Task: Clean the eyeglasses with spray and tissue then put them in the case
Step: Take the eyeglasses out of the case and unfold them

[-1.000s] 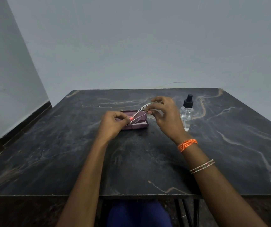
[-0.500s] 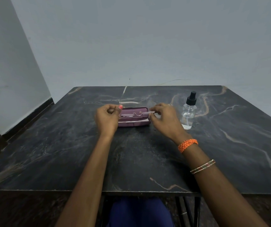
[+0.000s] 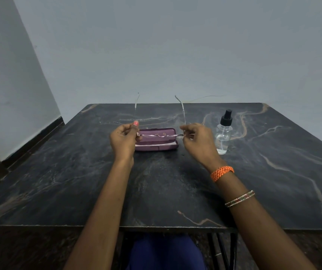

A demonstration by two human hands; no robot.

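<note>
Above open case (image 3: 156, 142), eyeglasses (image 3: 160, 135) pinched by both hands

Dark marble table (image 3: 78, 182); plain grey walls (image 3: 175, 45); dark skirting (image 3: 39, 133) left

Your table (image 3: 175, 182) is black marble veined in tan and white, the open case (image 3: 157, 142) purple with a pale pink lining, the spray bottle (image 3: 223, 136) clear with a black cap, your right wrist carrying an orange braided band (image 3: 222, 172) and multicoloured bangles (image 3: 240, 198).
</note>
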